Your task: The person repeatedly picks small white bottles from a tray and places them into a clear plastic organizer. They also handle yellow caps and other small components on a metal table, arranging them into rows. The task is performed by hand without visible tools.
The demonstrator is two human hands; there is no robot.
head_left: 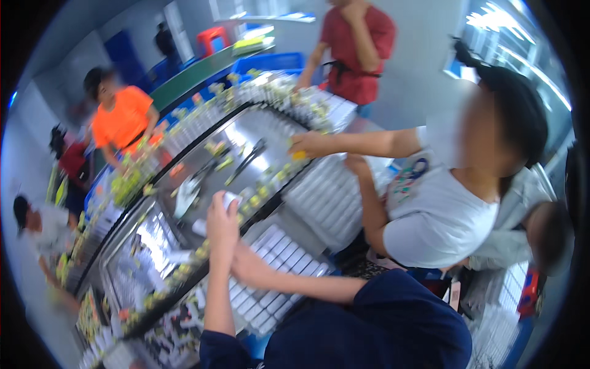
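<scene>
My left hand (pixel 222 224) is raised over the near edge of the metal table, its fingers closed on a small white piece (pixel 230 199) whose kind is too blurred to tell. My right hand (pixel 249 267) crosses behind the left wrist, above a tray of white blocks in rows (pixel 270 310). The left forearm hides the right fingers. Small yellow-green pieces (pixel 255 201) stand in a line along the table's dark rim, just beyond my hands.
On the metal table (pixel 230 132) lie a black-handled tool (pixel 249 158) and a white glove-like thing (pixel 186 195). At my right, a person in a white shirt (pixel 439 203) reaches over white trays (pixel 322 200). People in orange (pixel 126 117) and red (pixel 362 55) stand across the table.
</scene>
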